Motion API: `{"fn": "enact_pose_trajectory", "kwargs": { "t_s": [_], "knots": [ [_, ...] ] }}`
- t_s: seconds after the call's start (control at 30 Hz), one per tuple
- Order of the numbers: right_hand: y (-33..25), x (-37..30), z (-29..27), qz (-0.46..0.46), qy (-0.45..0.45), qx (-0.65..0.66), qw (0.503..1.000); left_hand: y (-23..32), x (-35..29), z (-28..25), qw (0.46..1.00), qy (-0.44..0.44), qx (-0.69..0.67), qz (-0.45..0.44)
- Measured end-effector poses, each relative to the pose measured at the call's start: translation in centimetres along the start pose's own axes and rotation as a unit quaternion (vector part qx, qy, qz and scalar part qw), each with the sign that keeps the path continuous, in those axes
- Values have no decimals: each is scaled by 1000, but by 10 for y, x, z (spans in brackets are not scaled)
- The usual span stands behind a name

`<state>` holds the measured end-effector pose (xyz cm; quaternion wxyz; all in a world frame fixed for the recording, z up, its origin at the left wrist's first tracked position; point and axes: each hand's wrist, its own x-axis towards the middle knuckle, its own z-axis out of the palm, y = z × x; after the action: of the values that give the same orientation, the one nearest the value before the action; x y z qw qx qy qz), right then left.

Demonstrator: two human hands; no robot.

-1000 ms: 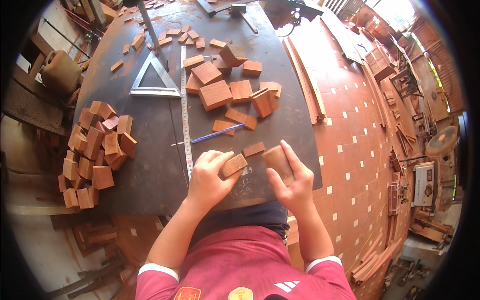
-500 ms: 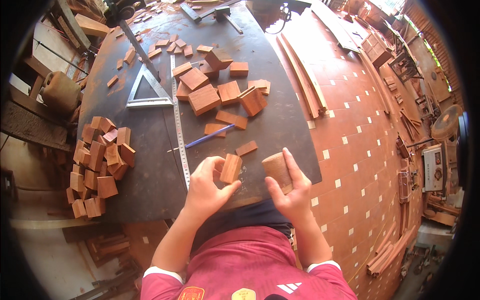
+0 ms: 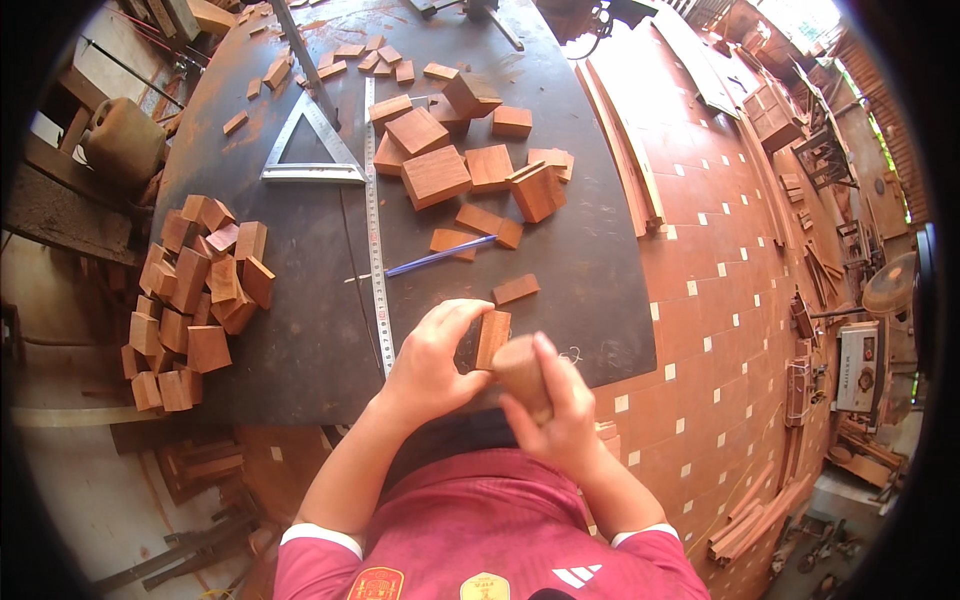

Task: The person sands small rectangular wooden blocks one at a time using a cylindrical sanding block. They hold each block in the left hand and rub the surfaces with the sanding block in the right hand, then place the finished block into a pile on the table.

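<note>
Over the near edge of the dark workbench [image 3: 300, 350], the left hand [image 3: 430, 355] pinches a small reddish wooden block [image 3: 491, 338] upright between thumb and fingers. The right hand [image 3: 555, 415] is closed around a rounded brown sanding block [image 3: 520, 372] pressed against the wooden block's side. A steel ruler [image 3: 374, 230] lies just left of the hands.

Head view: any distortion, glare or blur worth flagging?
Head view: strong fisheye, the steel rule bows and a black rim rings the frame; top right is blown out by daylight; both hands, left and right, and the blocks look sharp.
</note>
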<state>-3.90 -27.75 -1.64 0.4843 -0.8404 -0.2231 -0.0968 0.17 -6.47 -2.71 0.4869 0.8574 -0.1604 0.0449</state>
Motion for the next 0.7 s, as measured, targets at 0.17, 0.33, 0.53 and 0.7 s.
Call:
{"fn": "enact_pose_trajectory", "kwargs": {
  "t_s": [0.17,0.33,0.53,0.7],
  "knots": [
    [6,10,4,-1,24,-30,999,2,3,-1,1000,-16,-24,-10],
    [8,19,5,-10,9,-50,999,1,2,1,999,-6,-34,-13],
    [3,7,2,31,-15,-40,999,-3,4,1,999,-14,-40,-7],
    [6,15,10,98,5,-15,995,-1,1,2,999,-11,-37,-9]
  ]
}}
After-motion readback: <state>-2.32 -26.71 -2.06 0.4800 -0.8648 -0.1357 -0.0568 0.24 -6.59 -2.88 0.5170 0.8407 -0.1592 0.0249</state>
